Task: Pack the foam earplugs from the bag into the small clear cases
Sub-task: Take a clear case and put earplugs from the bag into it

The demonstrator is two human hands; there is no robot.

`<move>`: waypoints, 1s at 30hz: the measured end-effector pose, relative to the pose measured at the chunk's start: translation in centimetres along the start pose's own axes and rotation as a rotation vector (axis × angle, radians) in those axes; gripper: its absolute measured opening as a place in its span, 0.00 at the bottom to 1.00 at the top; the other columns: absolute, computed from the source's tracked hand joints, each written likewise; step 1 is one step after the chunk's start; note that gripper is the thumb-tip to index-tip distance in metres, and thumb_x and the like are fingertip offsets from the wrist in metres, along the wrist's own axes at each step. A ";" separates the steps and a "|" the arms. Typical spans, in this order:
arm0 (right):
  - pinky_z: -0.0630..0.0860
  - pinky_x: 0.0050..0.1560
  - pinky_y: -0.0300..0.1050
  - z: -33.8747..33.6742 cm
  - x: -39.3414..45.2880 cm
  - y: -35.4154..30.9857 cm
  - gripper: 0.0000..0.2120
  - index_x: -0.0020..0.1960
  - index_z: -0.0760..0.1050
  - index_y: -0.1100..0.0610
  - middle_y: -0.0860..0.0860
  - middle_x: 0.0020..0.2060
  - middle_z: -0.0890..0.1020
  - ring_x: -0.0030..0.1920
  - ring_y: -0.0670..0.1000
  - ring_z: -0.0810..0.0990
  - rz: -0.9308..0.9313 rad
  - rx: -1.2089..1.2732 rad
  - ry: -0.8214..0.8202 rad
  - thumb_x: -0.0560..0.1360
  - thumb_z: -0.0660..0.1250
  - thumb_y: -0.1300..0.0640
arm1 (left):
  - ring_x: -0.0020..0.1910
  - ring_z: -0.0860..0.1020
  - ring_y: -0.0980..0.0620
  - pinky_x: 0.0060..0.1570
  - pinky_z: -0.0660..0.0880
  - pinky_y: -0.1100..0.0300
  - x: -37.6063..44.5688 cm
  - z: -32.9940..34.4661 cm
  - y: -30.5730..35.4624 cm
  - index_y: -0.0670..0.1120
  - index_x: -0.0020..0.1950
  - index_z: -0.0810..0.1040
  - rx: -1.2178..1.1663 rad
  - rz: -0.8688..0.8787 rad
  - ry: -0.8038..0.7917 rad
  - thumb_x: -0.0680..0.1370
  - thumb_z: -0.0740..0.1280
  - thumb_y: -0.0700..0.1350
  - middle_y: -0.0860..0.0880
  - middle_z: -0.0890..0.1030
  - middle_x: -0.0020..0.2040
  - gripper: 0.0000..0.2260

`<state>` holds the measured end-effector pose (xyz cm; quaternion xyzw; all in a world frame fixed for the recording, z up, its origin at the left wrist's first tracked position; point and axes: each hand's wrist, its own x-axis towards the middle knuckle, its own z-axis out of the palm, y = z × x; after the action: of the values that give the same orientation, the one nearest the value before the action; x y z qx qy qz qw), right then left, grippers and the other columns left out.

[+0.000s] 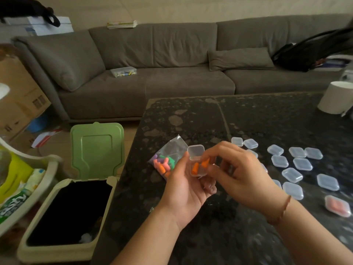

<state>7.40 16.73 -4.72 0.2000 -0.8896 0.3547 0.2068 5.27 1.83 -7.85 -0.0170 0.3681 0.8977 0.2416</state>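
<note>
My left hand (pixel 186 185) holds a small clear case (pixel 196 160) with its lid hinged up, above the dark stone table (pixel 210 217). One orange earplug (pixel 195 167) lies in the case. My right hand (pixel 240 174) pinches a second orange earplug (pixel 206 161) at the case's edge. A clear plastic bag (pixel 168 156) of mixed-colour earplugs lies on the table just left of my hands. Several closed empty cases (pixel 292 175) are spread out to the right. One closed case with pink earplugs (pixel 337 205) sits at the far right.
A bin with a raised green lid (pixel 97 150) stands open on the floor beside the table's left edge. A white cup (pixel 336 97) sits at the table's far right. A grey sofa (pixel 152 60) runs behind, and cardboard boxes (pixel 17 92) stand at the left.
</note>
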 end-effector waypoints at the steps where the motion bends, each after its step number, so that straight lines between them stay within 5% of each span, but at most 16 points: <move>1: 0.78 0.32 0.50 0.1 0.0 0.0 0.08 0.51 0.78 0.42 0.39 0.47 0.77 0.37 0.49 0.80 -0.011 -0.004 -0.039 0.74 0.64 0.50 | 0.45 0.76 0.47 0.50 0.70 0.53 0.0 0.0 -0.1 0.45 0.44 0.86 0.004 -0.004 -0.006 0.80 0.59 0.57 0.42 0.81 0.45 0.21; 6: 0.77 0.31 0.45 0.2 -0.1 0.1 0.13 0.56 0.78 0.40 0.37 0.49 0.76 0.36 0.43 0.78 -0.043 -0.095 -0.054 0.73 0.64 0.42 | 0.56 0.84 0.46 0.61 0.76 0.49 -0.3 0.3 -0.2 0.48 0.47 0.88 0.028 -0.005 0.003 0.83 0.55 0.56 0.42 0.85 0.54 0.24; 11: 0.74 0.30 0.36 0.3 -0.3 -0.3 0.16 0.58 0.79 0.44 0.37 0.44 0.74 0.36 0.41 0.76 -0.030 -0.133 0.100 0.73 0.65 0.41 | 0.61 0.79 0.45 0.71 0.65 0.44 -0.4 0.3 -0.2 0.48 0.52 0.87 0.044 0.040 0.014 0.80 0.57 0.58 0.42 0.83 0.57 0.21; 16: 0.74 0.25 0.44 1.2 -0.2 -1.0 0.13 0.53 0.81 0.41 0.39 0.42 0.76 0.31 0.43 0.75 -0.046 -0.219 0.129 0.72 0.66 0.39 | 0.52 0.84 0.53 0.53 0.78 0.58 -0.6 0.6 -0.3 0.45 0.58 0.80 0.188 0.080 0.009 0.83 0.53 0.56 0.46 0.85 0.49 0.20; 21: 0.74 0.23 0.46 1.5 -0.2 -1.1 0.11 0.48 0.83 0.43 0.41 0.40 0.78 0.30 0.43 0.76 -0.058 -0.231 0.176 0.73 0.66 0.40 | 0.59 0.82 0.50 0.54 0.78 0.58 -0.8 0.7 -0.3 0.44 0.61 0.79 0.220 0.085 -0.003 0.83 0.53 0.56 0.44 0.85 0.55 0.22; 30: 0.73 0.23 0.45 3.0 -0.7 -2.1 0.12 0.36 0.79 0.47 0.42 0.30 0.77 0.27 0.46 0.75 0.078 -0.327 0.302 0.72 0.67 0.41 | 0.53 0.84 0.51 0.48 0.80 0.59 -0.6 0.4 -0.5 0.44 0.63 0.78 0.242 0.107 -0.018 0.79 0.56 0.59 0.45 0.85 0.51 0.24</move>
<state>8.41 13.35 -5.90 0.0739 -0.9012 0.2395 0.3537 6.08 2.17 -7.72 0.0399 0.4719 0.8585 0.1969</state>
